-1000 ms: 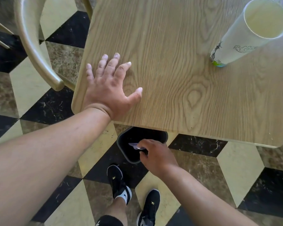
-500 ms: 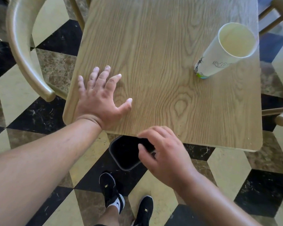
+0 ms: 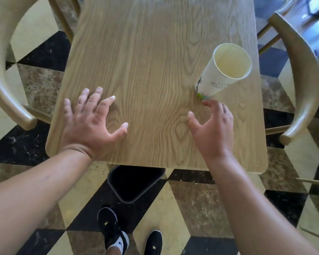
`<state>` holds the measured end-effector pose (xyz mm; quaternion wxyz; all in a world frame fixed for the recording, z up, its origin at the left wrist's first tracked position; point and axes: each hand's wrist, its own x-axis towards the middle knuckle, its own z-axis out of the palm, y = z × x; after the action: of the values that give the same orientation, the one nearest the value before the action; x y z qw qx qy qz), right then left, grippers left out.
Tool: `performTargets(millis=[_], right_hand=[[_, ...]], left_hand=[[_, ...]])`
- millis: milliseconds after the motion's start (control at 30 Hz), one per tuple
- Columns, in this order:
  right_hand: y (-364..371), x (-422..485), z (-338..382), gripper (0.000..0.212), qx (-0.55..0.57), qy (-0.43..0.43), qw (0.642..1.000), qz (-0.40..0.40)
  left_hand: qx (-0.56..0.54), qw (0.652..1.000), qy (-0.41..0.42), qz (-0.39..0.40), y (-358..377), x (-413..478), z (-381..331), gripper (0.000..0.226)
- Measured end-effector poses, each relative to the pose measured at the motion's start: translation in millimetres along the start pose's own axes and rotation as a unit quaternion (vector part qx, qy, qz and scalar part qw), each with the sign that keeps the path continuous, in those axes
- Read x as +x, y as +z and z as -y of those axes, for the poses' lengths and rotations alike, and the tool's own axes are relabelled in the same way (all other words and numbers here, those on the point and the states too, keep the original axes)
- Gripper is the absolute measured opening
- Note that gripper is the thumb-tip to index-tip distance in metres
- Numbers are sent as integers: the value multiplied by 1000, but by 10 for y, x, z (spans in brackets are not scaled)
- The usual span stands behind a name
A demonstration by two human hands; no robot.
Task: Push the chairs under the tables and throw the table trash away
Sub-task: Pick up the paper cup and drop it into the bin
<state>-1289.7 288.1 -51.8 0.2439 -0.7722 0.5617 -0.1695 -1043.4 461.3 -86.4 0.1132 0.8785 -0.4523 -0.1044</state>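
A tall white paper cup (image 3: 217,78) with a printed drawing stands upright and empty on the right side of the light wooden table (image 3: 155,52). My right hand (image 3: 212,129) hovers over the table just in front of the cup, fingers spread, fingertips a short way from its base, holding nothing. My left hand (image 3: 92,124) lies flat and open on the table's near left corner. A black trash bin (image 3: 134,183) sits on the floor, half under the table's near edge.
A curved wooden chair (image 3: 6,89) stands at the table's left side and another chair (image 3: 302,85) at its right. The floor has black, cream and brown tiles. My two black shoes (image 3: 110,227) are just behind the bin.
My right hand has risen from the bin, where it held a small scrap, and moved over the table toward the cup, now empty. The left hand stays flat on the table.
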Motion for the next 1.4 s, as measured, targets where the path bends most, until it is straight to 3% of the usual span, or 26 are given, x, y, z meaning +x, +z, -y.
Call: performTargets(millis=[133, 267, 400, 500, 567, 700, 933, 1033, 1200, 1300, 1400], right_hand=[[-58, 217, -95, 68, 43, 68, 996, -42], [-35, 472, -58, 95, 164, 88, 980, -66], [59, 654, 150, 75, 266, 53, 958, -93], [158, 565, 384, 58, 275, 25, 960, -42], [227, 384, 523, 61, 279, 0, 960, 1], [282, -96, 708, 74, 260, -39, 962, 74], [160, -910, 698, 79, 203, -87, 954, 201], [107, -1275, 607, 86, 167, -130, 938, 276], [297, -1698, 297, 85, 72, -214, 902, 368], [523, -1743, 83, 87, -13, -215, 892, 396], [757, -1694, -124, 102, -100, -182, 875, 438]], left_hand=[[-3, 1000, -1, -6, 10, 0, 4, 88], [4, 1000, -2, -6, 14, 6, 7, 89], [7, 1000, 1, -2, 11, 1, 16, 89], [13, 1000, 3, -1, -6, -5, 23, 87], [16, 1000, 3, 2, -24, -10, 16, 87], [27, 1000, -1, 13, -46, -12, -5, 88], [21, 999, 3, 34, -71, -9, -7, 100], [17, 1000, -2, 3, -34, -20, -8, 89], [13, 1000, 2, -5, 2, -23, -3, 82], [14, 1000, 1, -1, -1, -20, 4, 82], [16, 1000, 2, 3, 0, -17, 2, 83]])
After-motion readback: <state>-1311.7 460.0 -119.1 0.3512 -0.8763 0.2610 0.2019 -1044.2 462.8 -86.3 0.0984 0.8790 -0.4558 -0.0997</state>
